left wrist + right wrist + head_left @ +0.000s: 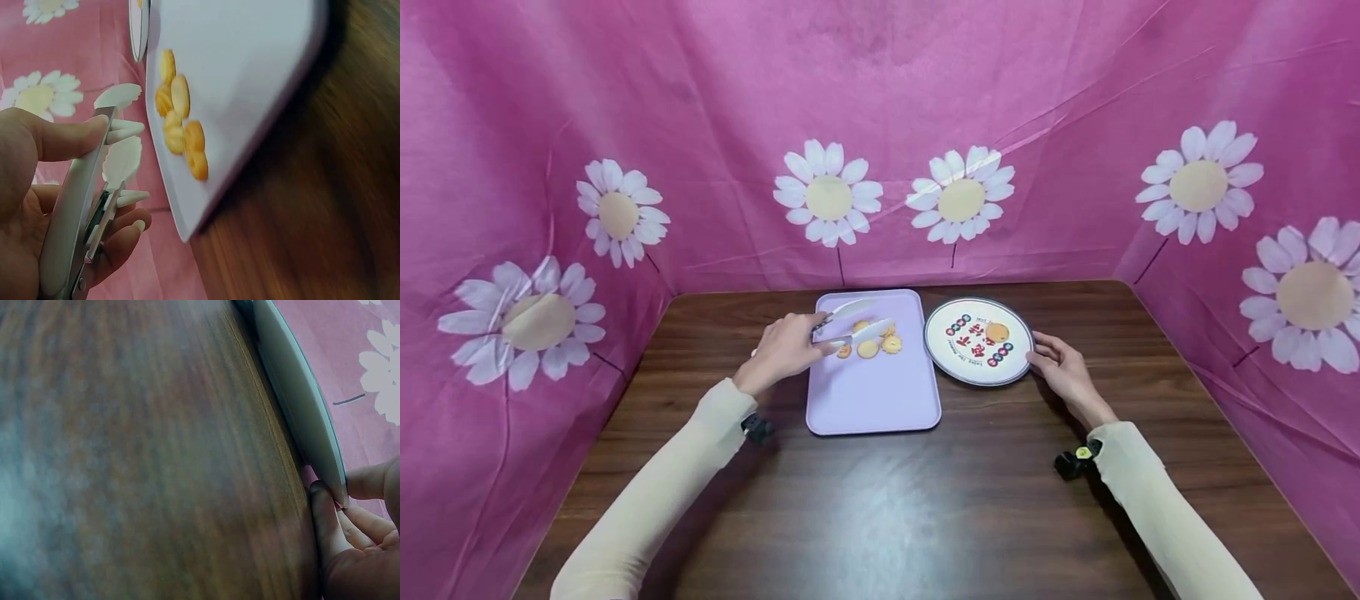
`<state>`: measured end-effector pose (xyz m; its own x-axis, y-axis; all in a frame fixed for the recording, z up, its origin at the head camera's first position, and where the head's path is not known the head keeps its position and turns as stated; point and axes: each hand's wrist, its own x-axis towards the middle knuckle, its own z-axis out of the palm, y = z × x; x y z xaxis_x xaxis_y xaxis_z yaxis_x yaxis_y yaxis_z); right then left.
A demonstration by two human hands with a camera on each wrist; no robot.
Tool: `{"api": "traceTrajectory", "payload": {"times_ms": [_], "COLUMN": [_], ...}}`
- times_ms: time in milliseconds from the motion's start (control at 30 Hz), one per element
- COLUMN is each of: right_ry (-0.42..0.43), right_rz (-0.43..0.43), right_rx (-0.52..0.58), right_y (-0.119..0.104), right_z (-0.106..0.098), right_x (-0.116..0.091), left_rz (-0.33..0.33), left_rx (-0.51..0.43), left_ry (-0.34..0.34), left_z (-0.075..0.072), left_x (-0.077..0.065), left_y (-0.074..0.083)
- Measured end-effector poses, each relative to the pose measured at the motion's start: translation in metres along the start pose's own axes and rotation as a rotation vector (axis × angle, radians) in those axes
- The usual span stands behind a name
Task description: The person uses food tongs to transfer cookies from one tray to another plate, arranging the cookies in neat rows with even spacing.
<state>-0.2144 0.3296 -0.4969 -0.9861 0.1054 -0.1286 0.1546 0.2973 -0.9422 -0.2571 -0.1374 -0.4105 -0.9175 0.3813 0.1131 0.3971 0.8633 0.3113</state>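
Observation:
In the head view my left hand grips metal tongs with white tips, held over the lilac tray. The tongs' arms are spread apart with nothing between them, as the left wrist view also shows. Several small golden cookies lie grouped on the tray beneath and beyond the tips. To the right, my right hand pinches the near-right rim of a round white plate with red lettering and a dark edge. One round cookie lies on that plate.
The plate sits just beside the tray's right edge on a dark wood table. Pink cloth printed with white daisies rises behind the table and along both sides. A black wrist camera hangs at the right cuff.

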Motion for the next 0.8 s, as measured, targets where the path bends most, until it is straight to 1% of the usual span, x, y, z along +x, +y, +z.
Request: {"api": "traceTrajectory", "payload": {"times_ms": [133, 333, 433, 600, 800], "right_ry": [0.0, 0.017, 0.018, 0.008, 0.002], "right_rz": [-0.018, -0.051, -0.049, -0.042, -0.037], "right_rx": [0.006, -0.005, -0.003, -0.013, -0.004], "right_y": [0.003, 0.004, 0.003, 0.002, 0.003], "right_z": [0.0, 0.0, 0.0, 0.0, 0.0], "right_x": [0.0, 0.0, 0.0, -0.001, 0.0], "left_rz": [-0.032, -0.046, -0.054, -0.058, -0.067], "left_rx": [0.0, -0.001, 0.0, 0.008, 0.008], "left_ry": [-0.019, -0.044, -0.053, -0.068, -0.115], "left_z": [-0.005, -0.011, -0.015, -0.019, -0.021], "left_x": [-0.013, -0.027, -0.033, -0.04, -0.045], "left_y": [-0.011, -0.022, -0.025, -0.029, -0.032]}}
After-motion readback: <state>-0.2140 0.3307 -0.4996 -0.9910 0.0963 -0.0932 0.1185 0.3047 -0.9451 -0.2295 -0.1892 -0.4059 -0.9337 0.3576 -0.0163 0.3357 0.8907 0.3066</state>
